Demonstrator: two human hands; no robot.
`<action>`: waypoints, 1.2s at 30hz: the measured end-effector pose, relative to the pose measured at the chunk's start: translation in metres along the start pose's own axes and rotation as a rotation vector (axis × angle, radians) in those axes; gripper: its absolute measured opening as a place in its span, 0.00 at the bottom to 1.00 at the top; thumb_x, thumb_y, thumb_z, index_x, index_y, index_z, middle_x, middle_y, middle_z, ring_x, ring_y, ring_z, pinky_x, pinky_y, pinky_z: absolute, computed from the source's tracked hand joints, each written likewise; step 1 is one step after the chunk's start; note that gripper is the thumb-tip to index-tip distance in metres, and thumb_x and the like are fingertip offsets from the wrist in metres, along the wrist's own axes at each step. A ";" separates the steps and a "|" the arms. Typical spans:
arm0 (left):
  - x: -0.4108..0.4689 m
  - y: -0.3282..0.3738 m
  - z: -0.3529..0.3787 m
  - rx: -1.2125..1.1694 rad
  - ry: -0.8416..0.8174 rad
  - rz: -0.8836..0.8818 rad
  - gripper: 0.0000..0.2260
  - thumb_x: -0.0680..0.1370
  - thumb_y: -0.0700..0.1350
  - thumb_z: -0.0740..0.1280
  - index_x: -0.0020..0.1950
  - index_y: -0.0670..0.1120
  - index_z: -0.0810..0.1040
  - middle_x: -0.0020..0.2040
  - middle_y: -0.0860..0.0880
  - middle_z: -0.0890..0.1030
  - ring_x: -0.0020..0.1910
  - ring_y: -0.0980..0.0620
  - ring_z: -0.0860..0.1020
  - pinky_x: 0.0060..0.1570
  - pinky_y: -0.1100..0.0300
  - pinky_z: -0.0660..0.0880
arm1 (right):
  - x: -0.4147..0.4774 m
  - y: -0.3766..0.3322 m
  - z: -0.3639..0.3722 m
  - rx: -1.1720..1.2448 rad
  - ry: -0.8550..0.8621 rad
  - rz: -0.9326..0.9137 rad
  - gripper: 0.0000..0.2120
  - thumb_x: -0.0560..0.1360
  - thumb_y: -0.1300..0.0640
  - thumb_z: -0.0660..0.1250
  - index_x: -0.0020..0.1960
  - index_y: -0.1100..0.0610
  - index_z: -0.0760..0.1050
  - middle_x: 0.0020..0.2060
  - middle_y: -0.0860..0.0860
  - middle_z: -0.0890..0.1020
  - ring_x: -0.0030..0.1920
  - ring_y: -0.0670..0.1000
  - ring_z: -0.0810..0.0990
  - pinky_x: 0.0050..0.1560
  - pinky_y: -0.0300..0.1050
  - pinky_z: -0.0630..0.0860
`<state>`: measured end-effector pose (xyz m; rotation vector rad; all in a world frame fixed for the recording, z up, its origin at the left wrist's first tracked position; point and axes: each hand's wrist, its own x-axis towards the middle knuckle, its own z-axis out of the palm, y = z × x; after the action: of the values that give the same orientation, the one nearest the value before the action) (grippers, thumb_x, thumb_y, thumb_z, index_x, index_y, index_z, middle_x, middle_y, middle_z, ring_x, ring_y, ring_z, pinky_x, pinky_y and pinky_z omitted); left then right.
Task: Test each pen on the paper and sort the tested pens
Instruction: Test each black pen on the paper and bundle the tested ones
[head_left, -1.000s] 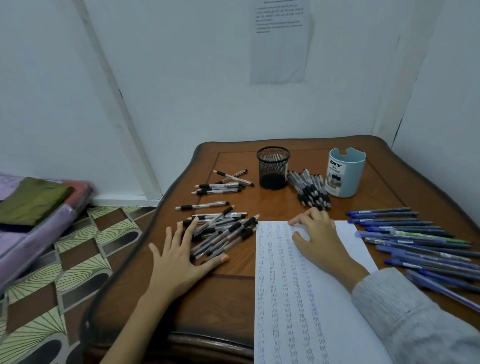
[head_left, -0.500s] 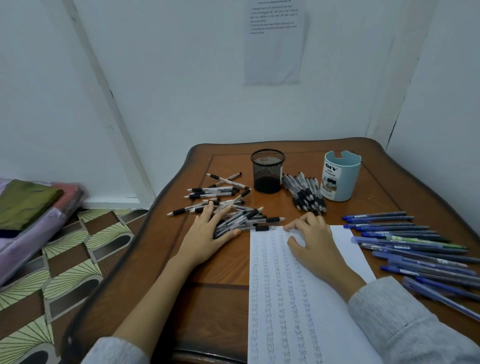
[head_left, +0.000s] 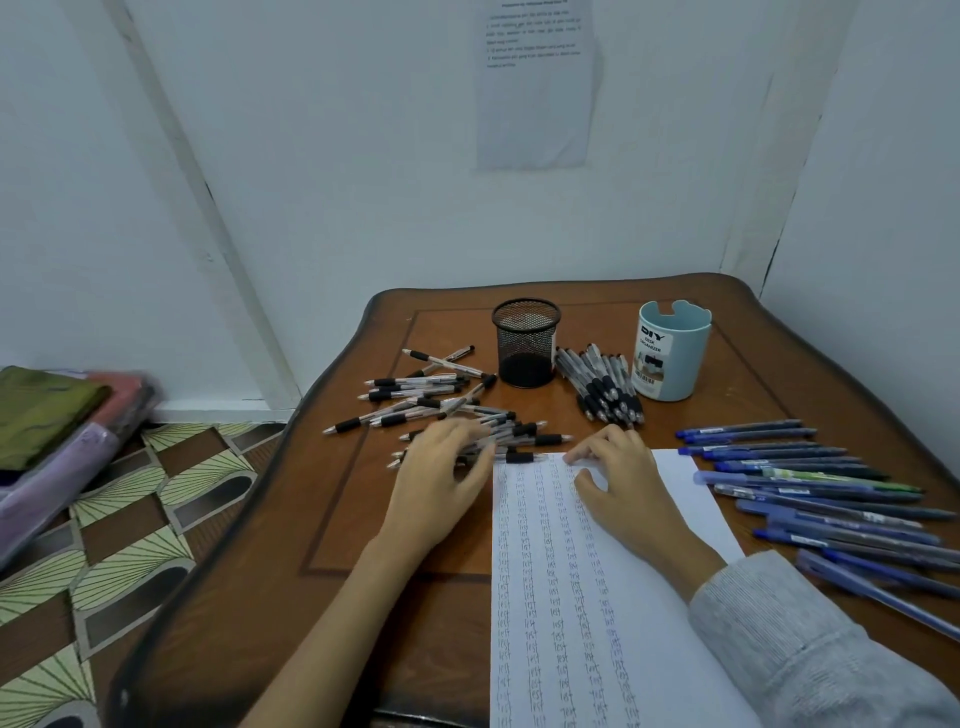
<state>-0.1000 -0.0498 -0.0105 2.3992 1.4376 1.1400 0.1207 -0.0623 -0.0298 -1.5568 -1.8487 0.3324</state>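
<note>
Pens, black-grip pile (head_left: 415, 397), centre-left: left hand (head_left: 441, 475) rests on it, apparently selecting, fingers straight, gripping none. Right hand (head_left: 621, 486) flat on paper (head_left: 545, 613), empty. Next: pinch one.

left hand (head_left: 440, 486) and right hand (head_left: 621, 480) lie palm-down.

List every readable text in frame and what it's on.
"DIY", with what looks like "DESK ORGANIZER" under it: label on the light blue cup.
"test", handwritten again and again in columns: paper.
Sheet on the wall: several printed lines, too blurred to read.
Blue pens: barrel labels too small to read.
</note>
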 end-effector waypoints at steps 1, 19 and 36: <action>-0.006 0.005 0.000 -0.027 -0.036 0.026 0.09 0.78 0.49 0.67 0.57 0.50 0.80 0.56 0.55 0.80 0.58 0.64 0.72 0.61 0.61 0.69 | 0.000 -0.001 -0.001 0.005 -0.001 0.000 0.07 0.76 0.61 0.64 0.52 0.53 0.78 0.49 0.45 0.73 0.54 0.45 0.68 0.59 0.41 0.65; -0.025 0.022 0.006 -0.188 -0.289 -0.065 0.27 0.68 0.65 0.70 0.59 0.49 0.82 0.63 0.55 0.78 0.62 0.64 0.73 0.63 0.68 0.70 | 0.038 -0.032 0.003 -0.041 -0.138 -0.145 0.10 0.75 0.53 0.69 0.55 0.52 0.82 0.44 0.44 0.74 0.49 0.46 0.70 0.53 0.46 0.71; -0.024 0.021 0.005 -0.175 -0.333 -0.085 0.30 0.66 0.68 0.68 0.58 0.49 0.82 0.62 0.55 0.79 0.59 0.67 0.73 0.56 0.77 0.67 | 0.012 -0.021 -0.055 -0.154 -0.139 -0.089 0.05 0.76 0.59 0.62 0.41 0.54 0.68 0.37 0.51 0.72 0.36 0.51 0.72 0.35 0.44 0.68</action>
<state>-0.0890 -0.0790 -0.0174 2.2512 1.2611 0.7659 0.1394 -0.0685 0.0271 -1.5808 -2.0875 0.2686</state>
